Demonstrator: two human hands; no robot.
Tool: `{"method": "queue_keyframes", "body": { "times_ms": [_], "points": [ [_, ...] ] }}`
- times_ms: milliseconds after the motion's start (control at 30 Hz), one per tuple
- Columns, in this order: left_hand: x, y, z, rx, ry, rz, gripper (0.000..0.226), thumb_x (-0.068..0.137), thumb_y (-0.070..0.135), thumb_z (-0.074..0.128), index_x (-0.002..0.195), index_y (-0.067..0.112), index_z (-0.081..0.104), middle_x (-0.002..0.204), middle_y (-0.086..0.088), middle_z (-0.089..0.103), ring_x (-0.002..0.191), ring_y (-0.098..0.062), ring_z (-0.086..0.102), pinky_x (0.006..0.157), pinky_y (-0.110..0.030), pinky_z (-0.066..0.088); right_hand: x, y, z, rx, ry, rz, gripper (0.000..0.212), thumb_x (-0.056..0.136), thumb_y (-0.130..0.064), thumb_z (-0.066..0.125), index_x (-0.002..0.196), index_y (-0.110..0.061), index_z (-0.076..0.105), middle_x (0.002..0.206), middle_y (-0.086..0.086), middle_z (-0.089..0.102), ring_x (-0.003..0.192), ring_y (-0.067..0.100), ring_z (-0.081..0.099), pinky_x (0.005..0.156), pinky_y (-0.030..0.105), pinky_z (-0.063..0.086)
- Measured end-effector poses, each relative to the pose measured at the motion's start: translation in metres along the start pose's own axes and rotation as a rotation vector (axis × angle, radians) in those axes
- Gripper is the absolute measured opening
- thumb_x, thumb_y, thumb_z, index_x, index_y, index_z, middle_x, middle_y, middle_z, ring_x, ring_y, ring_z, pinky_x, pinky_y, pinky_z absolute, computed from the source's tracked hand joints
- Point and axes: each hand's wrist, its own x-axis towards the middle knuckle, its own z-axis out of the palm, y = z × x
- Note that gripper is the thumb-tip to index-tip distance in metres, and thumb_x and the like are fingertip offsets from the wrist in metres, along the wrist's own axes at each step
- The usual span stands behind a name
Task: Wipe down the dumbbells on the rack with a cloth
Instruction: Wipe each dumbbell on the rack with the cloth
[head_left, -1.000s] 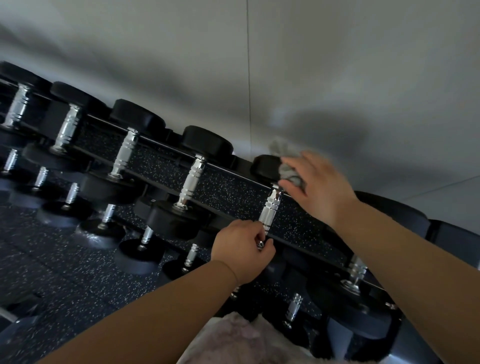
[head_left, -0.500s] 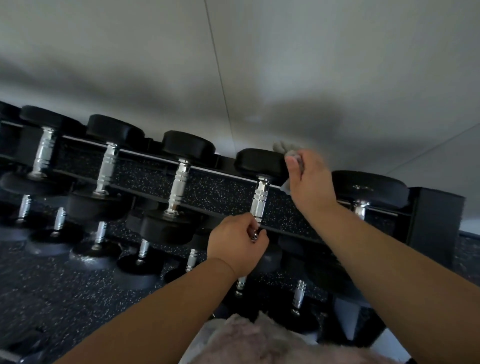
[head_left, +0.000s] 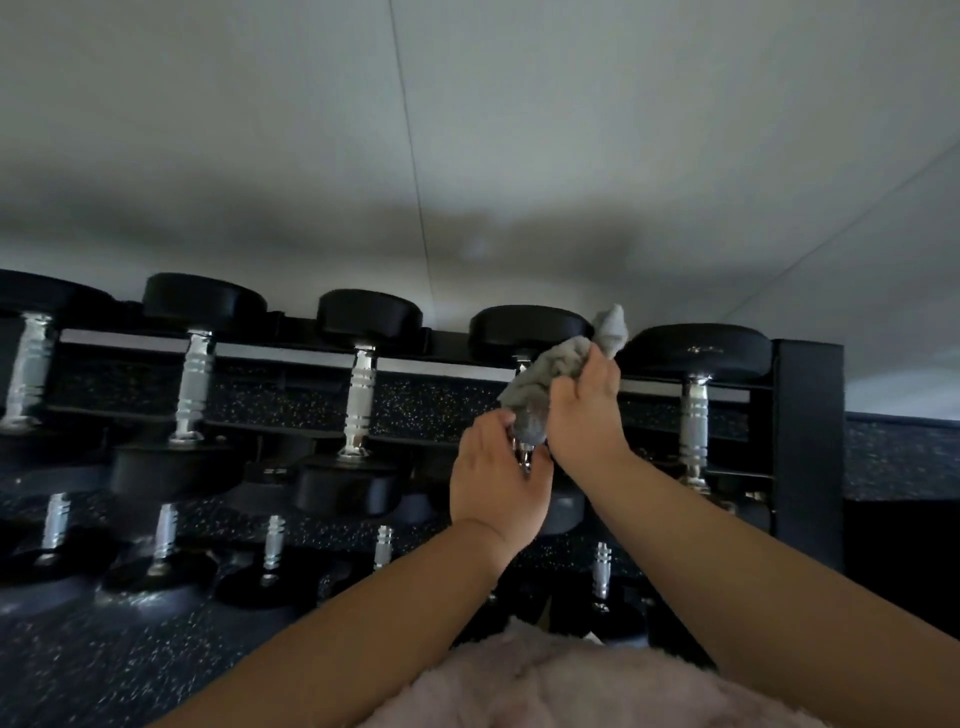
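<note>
My right grip (head_left: 584, 410) is closed on the grey cloth (head_left: 545, 374), which is bunched round the chrome handle of the dumbbell (head_left: 527, 328) second from the right end of the top row. A loose tail of cloth sticks up just above this grip, beside the black far head.

Just below it and to the left, my left grip (head_left: 498, 480) curls round the low end of the same handle and touches the cloth's lower edge. I judge it is there to steady the dumbbell on the rack (head_left: 808, 441), so the weight does not roll or shift while the cloth rubs along the handle.

Cloth and fingers hide almost all of the handle; only a glint of chrome shows between the two grips. The neighbouring dumbbell (head_left: 693, 415) stands just right of the right grip, apart from it. I reckon this is the handle wipe. The near head lies under my left grip, and I cannot tell whether it is clean.
</note>
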Motion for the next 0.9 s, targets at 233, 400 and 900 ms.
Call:
{"method": "queue_keyframes", "body": {
  "times_ms": [233, 400, 900],
  "points": [
    [-0.005, -0.071, -0.052, 0.336, -0.26, 0.254, 0.084, 0.092, 0.075, 0.03, 0.153, 0.018, 0.036, 0.155, -0.001, 0.038, 0.147, -0.019, 0.03, 0.125, -0.036, 0.023, -0.014, -0.006, 0.015, 0.102, 0.145, 0.242, 0.034, 0.097, -0.025, 0.064, 0.13, -0.022, 0.057, 0.104, -0.003, 0.068, 0.09, 0.017, 0.068, 0.066, 0.024, 0.053],
    [0.004, -0.095, -0.091, 0.486, -0.269, 0.409, 0.077, 0.094, 0.075, 0.035, 0.15, 0.023, 0.043, 0.152, 0.003, 0.042, 0.147, -0.019, 0.033, 0.125, -0.039, 0.024, 0.014, -0.011, 0.046, -0.314, -0.076, 0.223, 0.048, 0.101, -0.046, 0.058, 0.135, -0.013, 0.054, 0.123, 0.01, 0.065, 0.112, 0.031, 0.063, 0.087, 0.029, 0.046],
    [0.033, -0.143, -0.148, 0.89, -0.425, 0.655, 0.077, 0.094, 0.072, 0.029, 0.149, 0.023, 0.054, 0.158, -0.01, 0.048, 0.15, -0.035, 0.038, 0.125, -0.052, 0.028, -0.001, -0.032, 0.045, -0.94, -0.529, 0.22, 0.032, 0.106, -0.025, 0.051, 0.134, -0.01, 0.058, 0.14, 0.012, 0.054, 0.128, 0.028, 0.053, 0.112, 0.042, 0.043]
  ]
}}
